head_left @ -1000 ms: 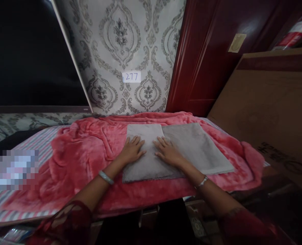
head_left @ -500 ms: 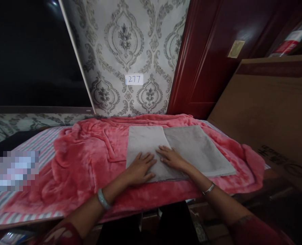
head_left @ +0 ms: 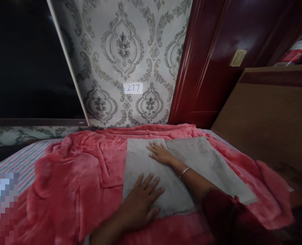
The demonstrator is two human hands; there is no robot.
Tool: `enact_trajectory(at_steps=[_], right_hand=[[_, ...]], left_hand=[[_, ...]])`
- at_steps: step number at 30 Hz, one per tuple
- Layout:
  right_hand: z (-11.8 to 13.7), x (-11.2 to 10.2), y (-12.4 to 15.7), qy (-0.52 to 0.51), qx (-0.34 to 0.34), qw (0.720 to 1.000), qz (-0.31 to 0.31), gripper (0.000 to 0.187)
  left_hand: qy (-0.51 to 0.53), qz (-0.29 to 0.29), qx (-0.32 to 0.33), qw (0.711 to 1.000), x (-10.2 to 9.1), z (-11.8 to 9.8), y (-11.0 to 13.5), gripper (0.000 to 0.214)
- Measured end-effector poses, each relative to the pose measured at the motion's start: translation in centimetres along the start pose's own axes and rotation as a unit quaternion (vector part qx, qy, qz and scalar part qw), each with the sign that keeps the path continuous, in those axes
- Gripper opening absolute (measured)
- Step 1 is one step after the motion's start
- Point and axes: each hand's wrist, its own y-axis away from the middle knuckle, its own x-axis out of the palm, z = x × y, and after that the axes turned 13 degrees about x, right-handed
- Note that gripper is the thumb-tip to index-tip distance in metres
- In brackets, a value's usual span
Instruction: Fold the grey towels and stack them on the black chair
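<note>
A grey towel (head_left: 207,163) lies spread on a pink fleece blanket (head_left: 77,173). Its left part is folded over, with a crease running down the middle. My left hand (head_left: 140,200) lies flat and open on the near left part of the towel, fingers spread. My right hand (head_left: 160,153) rests flat and open farther back, on the fold near the towel's far edge, with a bracelet on the wrist.
The blanket covers a striped surface (head_left: 18,160). Patterned wallpaper with a small label reading 277 (head_left: 133,88) stands behind. A dark red door (head_left: 212,61) is at the back right, a brown board (head_left: 273,115) at the right, a dark screen (head_left: 26,58) at the left.
My right hand has slid away from me toward the towel's far edge. My left hand has drawn back toward the near edge. The camera has moved closer and lower.
</note>
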Motion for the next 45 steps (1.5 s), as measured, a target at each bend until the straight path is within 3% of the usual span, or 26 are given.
enact_trajectory(at_steps=[6, 12, 20, 24, 26, 29, 34, 37, 40, 45], right_hand=[[-3.1, 0.2, -4.2, -0.012, 0.103, 0.995, -0.007, 0.066], [-4.2, 1.4, -5.1, -0.015, 0.11, 0.993, -0.026, 0.066], [-2.8, 0.3, -4.3, 0.016, 0.129, 0.991, -0.022, 0.063], [-1.2, -1.1, -3.1, 0.024, 0.135, 0.99, -0.036, 0.063], [0.2, -1.3, -1.9, 0.025, 0.093, 0.994, -0.055, 0.062], [3.5, -0.7, 0.6, 0.013, -0.042, 0.997, -0.058, 0.062], [9.1, 1.6, 3.0, 0.001, -0.254, 0.967, 0.012, 0.062], [9.8, 2.2, 1.0, -0.001, -0.263, 0.964, 0.035, 0.062], [8.4, 1.9, -2.8, 0.01, -0.193, 0.98, 0.035, 0.059], [5.7, 1.5, -8.2, 0.028, -0.096, 0.995, 0.005, 0.06]], left_hand=[[0.048, 0.005, 0.003, 0.999, 0.4, 0.4, 0.2, 0.084], [0.036, -0.023, 0.019, 0.999, 1.2, 0.7, 0.4, 0.083], [0.028, -0.026, 0.013, 0.999, -0.3, 0.1, 0.0, 0.071], [0.014, -0.053, 0.003, 0.998, -0.8, -0.3, 0.7, 0.047], [-0.012, -0.081, -0.014, 0.997, -0.7, -0.8, 1.9, 0.042], [-0.051, -0.082, -0.027, 0.995, 0.0, -2.2, 4.4, 0.056], [-0.086, -0.083, -0.013, 0.993, 2.8, -3.1, 7.2, 0.086], [-0.164, -0.104, 0.008, 0.981, 4.9, -2.3, 7.4, 0.088], [-0.254, -0.143, 0.037, 0.956, 6.1, -1.4, 7.2, 0.08], [-0.319, -0.173, 0.053, 0.93, 6.3, -0.7, 6.9, 0.052]])
